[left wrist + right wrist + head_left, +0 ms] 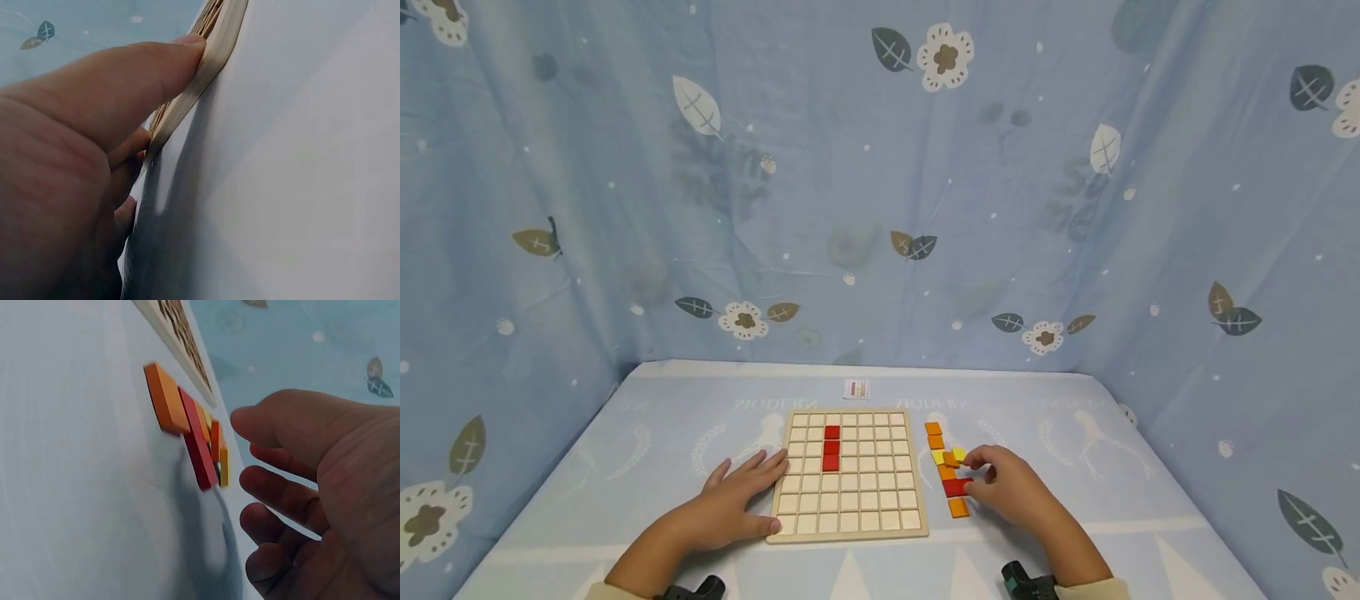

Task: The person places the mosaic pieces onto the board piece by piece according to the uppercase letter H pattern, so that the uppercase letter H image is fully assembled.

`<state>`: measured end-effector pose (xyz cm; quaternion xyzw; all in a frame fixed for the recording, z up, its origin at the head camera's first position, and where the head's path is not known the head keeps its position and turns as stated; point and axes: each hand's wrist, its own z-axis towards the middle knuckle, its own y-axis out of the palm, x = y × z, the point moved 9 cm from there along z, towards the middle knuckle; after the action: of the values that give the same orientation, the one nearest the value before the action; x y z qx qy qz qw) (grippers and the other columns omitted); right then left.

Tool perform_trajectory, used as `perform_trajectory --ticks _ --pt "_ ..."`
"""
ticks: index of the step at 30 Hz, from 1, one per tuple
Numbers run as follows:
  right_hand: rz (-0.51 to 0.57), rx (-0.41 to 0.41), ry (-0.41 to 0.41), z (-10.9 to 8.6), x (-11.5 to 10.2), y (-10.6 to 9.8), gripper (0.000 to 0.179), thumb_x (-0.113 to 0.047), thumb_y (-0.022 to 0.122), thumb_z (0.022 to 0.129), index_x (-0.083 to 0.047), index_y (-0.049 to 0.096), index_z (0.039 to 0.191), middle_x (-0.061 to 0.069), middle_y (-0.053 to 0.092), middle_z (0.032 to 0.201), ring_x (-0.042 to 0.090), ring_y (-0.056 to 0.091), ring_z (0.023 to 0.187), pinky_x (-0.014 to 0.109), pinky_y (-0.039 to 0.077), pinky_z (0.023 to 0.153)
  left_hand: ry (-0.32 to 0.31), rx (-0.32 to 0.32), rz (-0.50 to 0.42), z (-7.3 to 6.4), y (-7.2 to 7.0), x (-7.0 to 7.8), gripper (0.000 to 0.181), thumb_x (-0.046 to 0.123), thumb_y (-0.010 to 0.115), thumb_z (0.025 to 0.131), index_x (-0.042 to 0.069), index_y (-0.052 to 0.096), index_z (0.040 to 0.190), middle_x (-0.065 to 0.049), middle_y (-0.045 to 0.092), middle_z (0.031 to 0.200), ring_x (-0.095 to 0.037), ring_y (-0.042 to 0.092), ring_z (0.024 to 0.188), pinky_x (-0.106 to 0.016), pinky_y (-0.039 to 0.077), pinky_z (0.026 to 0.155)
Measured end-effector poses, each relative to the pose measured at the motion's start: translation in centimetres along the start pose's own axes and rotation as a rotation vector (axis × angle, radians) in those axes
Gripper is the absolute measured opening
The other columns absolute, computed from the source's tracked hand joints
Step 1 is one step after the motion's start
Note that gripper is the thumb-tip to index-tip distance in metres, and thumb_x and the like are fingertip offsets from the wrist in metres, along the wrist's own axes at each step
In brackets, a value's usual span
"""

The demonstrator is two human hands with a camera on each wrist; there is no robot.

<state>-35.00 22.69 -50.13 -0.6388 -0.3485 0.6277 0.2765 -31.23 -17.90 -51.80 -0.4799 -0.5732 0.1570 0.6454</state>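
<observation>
A square wooden grid board [850,539] lies in front of me, with several red tiles [831,448] stacked in one column of its cells. My left hand [730,500] rests along the board's left side, fingers spread and thumb at the near corner. The left wrist view shows that thumb [169,69] pressing on the board's rim [219,56]. Right of the board, my right hand [1011,483] hovers beside a row of loose tiles, fingers loosely bent. In the right wrist view, thumb and fingers are apart with no tile between them, near a red tile [197,440] and an orange tile [165,400].
The loose row includes orange tiles [958,507] and yellow tiles [958,454], some overlapping. A small printed card [856,389] lies behind the board. Blue patterned curtain [850,208] surrounds the pale table [685,400] at the back and sides.
</observation>
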Motion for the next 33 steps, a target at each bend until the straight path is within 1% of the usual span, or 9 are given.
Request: perform_trajectory --ticks 3,7,11,18,21,26,33 --pt "-0.011 -0.032 0.0 -0.2 0.7 -0.2 0.034 -0.018 0.088 0.084 -0.022 0.072 0.114 -0.007 0.065 0.11 0.017 0.055 0.094 0.035 0.051 0.081 0.001 -0.005 -0.001 0.3 0.1 0.1 0.097 0.055 0.079 0.087 0.017 0.037 0.165 -0.002 0.025 0.174 -0.042 0.011 0.162 -0.073 -0.009 0.119" --pt "-0.036 -0.076 -0.011 -0.2 0.9 0.6 0.037 -0.017 0.089 0.083 -0.025 0.073 0.115 -0.008 0.065 0.112 0.016 0.055 0.098 0.039 0.053 0.089 -0.003 -0.008 0.008 0.1 0.1 -0.1 0.095 0.055 0.078 0.088 0.018 0.036 0.165 -0.001 0.025 0.174 -0.042 0.012 0.162 -0.072 -0.009 0.119" --pt "-0.054 -0.073 -0.019 -0.1 0.8 0.9 0.034 -0.016 0.089 0.083 -0.026 0.073 0.112 -0.007 0.065 0.112 0.017 0.055 0.098 0.04 0.053 0.09 -0.006 0.004 0.013 0.1 0.0 -0.1 0.094 0.052 0.079 0.089 0.018 0.036 0.165 -0.001 0.025 0.174 -0.041 0.013 0.162 -0.072 -0.008 0.119" --pt "-0.068 -0.059 -0.02 -0.1 0.9 0.8 0.03 -0.013 0.087 0.084 -0.028 0.075 0.107 -0.007 0.065 0.112 0.016 0.055 0.097 0.041 0.054 0.093 -0.023 0.0 0.001 0.1 0.0 0.1 0.093 0.049 0.08 0.088 0.018 0.037 0.165 0.001 0.024 0.175 -0.039 0.013 0.162 -0.071 -0.009 0.12" --pt "-0.071 -0.056 -0.028 -0.2 0.9 0.7 0.028 -0.012 0.086 0.085 -0.029 0.076 0.105 -0.007 0.064 0.108 0.016 0.054 0.095 0.04 0.053 0.091 -0.027 -0.003 0.0 0.2 0.0 0.2 0.093 0.048 0.081 0.088 0.017 0.037 0.164 0.001 0.024 0.175 -0.039 0.013 0.162 -0.071 -0.009 0.12" --pt "-0.078 -0.06 -0.037 -0.1 0.8 0.6 0.023 -0.014 0.084 0.088 -0.029 0.076 0.103 -0.006 0.061 0.101 0.016 0.052 0.09 0.036 0.047 0.08 -0.039 -0.005 0.008 0.4 0.0 0.0 0.094 0.047 0.082 0.087 0.017 0.037 0.164 0.001 0.024 0.175 -0.038 0.012 0.162 -0.071 -0.009 0.12" --pt "-0.067 -0.063 -0.03 -0.2 0.7 0.8 0.02 -0.015 0.085 0.087 -0.028 0.076 0.1 -0.005 0.059 0.098 0.016 0.051 0.089 0.035 0.045 0.078 -0.041 -0.001 -0.016 0.2 0.1 0.1 0.095 0.044 0.084 0.086 0.017 0.038 0.164 0.0 0.025 0.175 -0.04 0.013 0.162 -0.071 -0.009 0.12"
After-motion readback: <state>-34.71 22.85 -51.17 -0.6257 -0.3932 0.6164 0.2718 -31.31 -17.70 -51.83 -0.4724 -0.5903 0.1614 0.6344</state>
